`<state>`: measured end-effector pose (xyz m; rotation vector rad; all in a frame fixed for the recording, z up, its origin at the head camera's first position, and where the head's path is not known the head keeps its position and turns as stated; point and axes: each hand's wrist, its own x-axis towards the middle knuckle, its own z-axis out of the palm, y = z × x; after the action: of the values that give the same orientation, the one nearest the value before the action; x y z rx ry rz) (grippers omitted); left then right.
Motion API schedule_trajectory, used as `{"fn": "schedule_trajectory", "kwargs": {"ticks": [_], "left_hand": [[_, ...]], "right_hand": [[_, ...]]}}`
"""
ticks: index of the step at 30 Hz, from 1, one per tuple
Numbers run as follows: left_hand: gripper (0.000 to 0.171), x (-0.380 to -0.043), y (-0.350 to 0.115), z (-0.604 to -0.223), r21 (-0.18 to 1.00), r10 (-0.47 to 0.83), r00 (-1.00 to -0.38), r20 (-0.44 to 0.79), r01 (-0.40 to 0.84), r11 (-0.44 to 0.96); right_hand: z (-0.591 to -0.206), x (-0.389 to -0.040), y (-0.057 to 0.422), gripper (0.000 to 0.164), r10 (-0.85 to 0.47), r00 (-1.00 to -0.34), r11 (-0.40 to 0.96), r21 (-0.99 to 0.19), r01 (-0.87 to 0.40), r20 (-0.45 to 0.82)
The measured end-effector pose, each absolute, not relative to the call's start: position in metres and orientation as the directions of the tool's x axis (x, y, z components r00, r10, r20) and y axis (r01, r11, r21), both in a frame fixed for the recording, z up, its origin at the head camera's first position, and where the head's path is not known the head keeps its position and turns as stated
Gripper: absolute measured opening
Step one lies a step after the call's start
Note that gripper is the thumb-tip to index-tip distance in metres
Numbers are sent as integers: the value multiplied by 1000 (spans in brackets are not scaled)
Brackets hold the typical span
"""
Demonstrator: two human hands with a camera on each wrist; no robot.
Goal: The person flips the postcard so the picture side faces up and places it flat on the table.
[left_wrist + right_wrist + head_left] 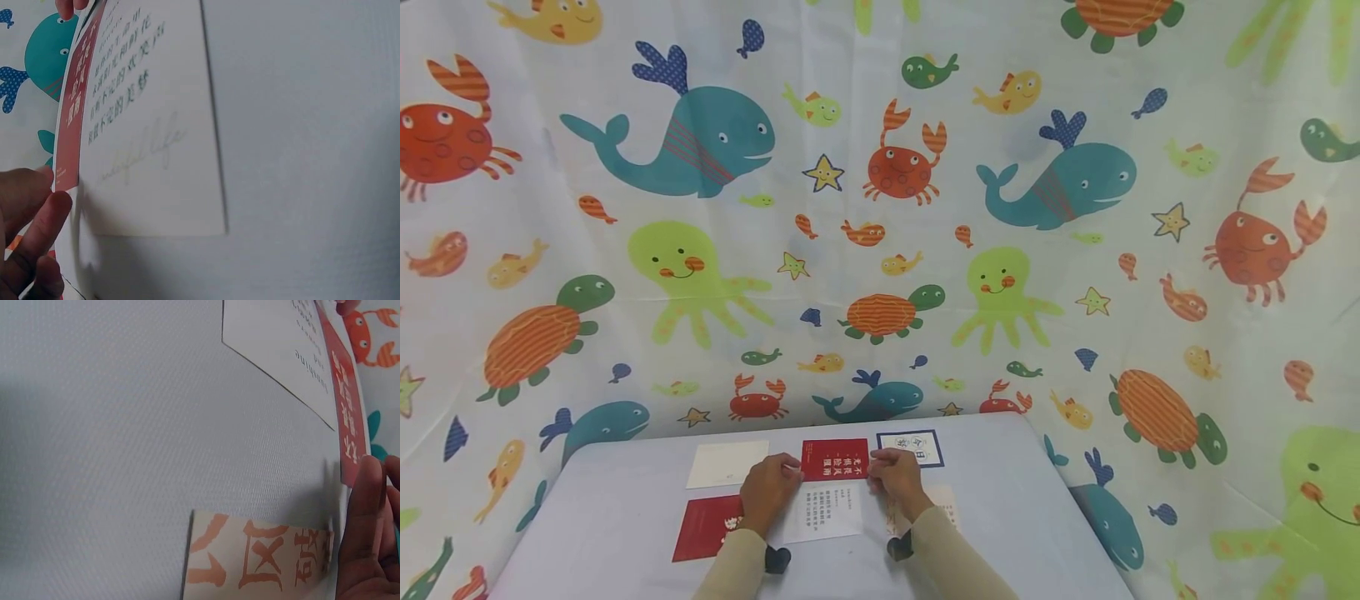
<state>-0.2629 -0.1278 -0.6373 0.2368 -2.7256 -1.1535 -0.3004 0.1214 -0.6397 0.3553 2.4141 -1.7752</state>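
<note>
A red card with white Chinese characters lies at the back middle of the table, between both hands. My left hand pinches its left end, and my right hand holds the right end. In the left wrist view, the thumb and a finger meet at the corner of the red card. The right wrist view has fingertips at the opposite end of the red card. Just in front is a white card printed with dark text lines, its back edge close to the red one.
A cream card lies at the back left, and a darker red card in front of it, partly behind the left hand. A blue-bordered card sits at the back right. Below the right hand is a beige card with orange characters.
</note>
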Motion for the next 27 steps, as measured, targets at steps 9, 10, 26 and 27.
{"fn": "schedule_trajectory", "kwargs": {"ticks": [9,10,26,27], "left_hand": [[23,-265,-130,-637,737,-226,-971,84,-92,670],[23,-266,-130,-637,737,-227,-970,81,-95,669],[22,-265,-131,-633,720,-247,-966,76,-118,684],[22,-265,-131,-633,720,-245,-966,79,-115,684]], "right_hand": [[-639,-299,114,30,107,-969,293,-925,243,-221],[-639,-298,113,30,101,-972,293,-927,234,-213],[-640,-294,106,28,73,-971,249,-938,240,-229],[-641,-294,105,28,75,-970,251,-937,242,-231]]}}
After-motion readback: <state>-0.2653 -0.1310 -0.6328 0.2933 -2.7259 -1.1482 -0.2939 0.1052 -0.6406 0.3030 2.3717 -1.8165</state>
